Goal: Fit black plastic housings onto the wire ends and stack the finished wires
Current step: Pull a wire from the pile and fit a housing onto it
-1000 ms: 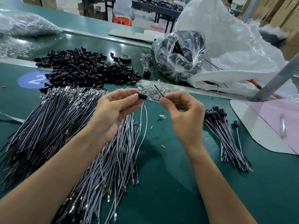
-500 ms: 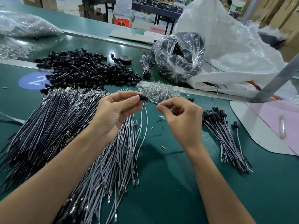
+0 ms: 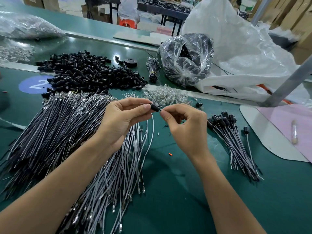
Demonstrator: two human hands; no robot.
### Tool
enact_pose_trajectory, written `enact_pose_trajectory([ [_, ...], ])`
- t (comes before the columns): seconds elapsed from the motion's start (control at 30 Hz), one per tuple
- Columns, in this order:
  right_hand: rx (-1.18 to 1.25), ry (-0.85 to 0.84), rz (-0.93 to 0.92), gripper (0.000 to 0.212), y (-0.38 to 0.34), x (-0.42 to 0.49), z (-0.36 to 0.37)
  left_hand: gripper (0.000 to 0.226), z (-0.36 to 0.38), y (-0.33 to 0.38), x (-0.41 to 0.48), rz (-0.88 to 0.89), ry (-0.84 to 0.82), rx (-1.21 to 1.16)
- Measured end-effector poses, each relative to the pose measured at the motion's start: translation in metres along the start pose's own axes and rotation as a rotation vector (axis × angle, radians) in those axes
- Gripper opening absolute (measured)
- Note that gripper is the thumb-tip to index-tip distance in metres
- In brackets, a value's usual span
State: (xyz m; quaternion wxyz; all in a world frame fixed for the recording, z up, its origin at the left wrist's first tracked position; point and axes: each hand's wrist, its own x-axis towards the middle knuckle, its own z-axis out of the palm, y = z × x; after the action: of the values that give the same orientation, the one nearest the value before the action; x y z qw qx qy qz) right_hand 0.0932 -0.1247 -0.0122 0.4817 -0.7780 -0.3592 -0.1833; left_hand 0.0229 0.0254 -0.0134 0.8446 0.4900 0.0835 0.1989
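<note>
A: The hands meet above the desk (image 3: 177, 191). The left hand (image 3: 121, 119) pinches one black housing (image 3: 155, 107) between thumb and forefinger. The right hand (image 3: 185, 125) pinches a wire end at the housing's right mouth, its other fingers curled in.

B: Why so close together?

A: Probably for control, since the part is small and a short grip keeps the wire end stiff enough to push. A white wire (image 3: 152, 132) hangs from between the hands towards the desk. Whether its tip is already seated inside cannot be told, because the fingertips cover the joint.

B: And the layout around the person?

A: It looks arranged for reach. The loose housings (image 3: 87, 73) are heaped straight ahead and the bare wires (image 3: 59, 132) are fanned out under the left forearm. The finished wires (image 3: 234, 142) are stacked to the right with their black caps all at the far end, so a done piece only has to be set down on that side.

B: Any containers?

A: A clear plastic bag (image 3: 187, 59) behind the work is bunched shut around dark parts. Touching it on the right is a big white sack (image 3: 236, 48), slumped open, with thin dark wires at its mouth. A second clear bag (image 3: 25, 27) lies far left, holding small pale pieces. A loose heap of clear bits (image 3: 165, 95) sits just beyond the hands.
</note>
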Motion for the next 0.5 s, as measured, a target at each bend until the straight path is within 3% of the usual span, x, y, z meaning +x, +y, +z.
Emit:
enact_pose_trajectory([
  [0.17, -0.029, -0.003, -0.029, 0.002, -0.0007, -0.0003, 0.0007, 0.016, -0.0005, -0.0007, -0.0001, 0.003, 0.002, 0.011],
  [0.27, -0.002, -0.018, 0.029, 0.018, -0.0007, 0.0001, 0.0011, 0.029, -0.0005, -0.0004, 0.0001, -0.007, -0.017, 0.038],
  [0.37, 0.004, -0.058, -0.005, 0.026, 0.0001, -0.0001, 0.0017, 0.023, 0.0017, -0.0011, -0.0013, -0.009, -0.023, 0.079],
  [0.5, -0.031, -0.061, -0.053, 0.019, -0.0004, -0.0003, 0.0018, 0.015, 0.004, -0.0007, -0.0028, -0.019, -0.024, 0.133],
])
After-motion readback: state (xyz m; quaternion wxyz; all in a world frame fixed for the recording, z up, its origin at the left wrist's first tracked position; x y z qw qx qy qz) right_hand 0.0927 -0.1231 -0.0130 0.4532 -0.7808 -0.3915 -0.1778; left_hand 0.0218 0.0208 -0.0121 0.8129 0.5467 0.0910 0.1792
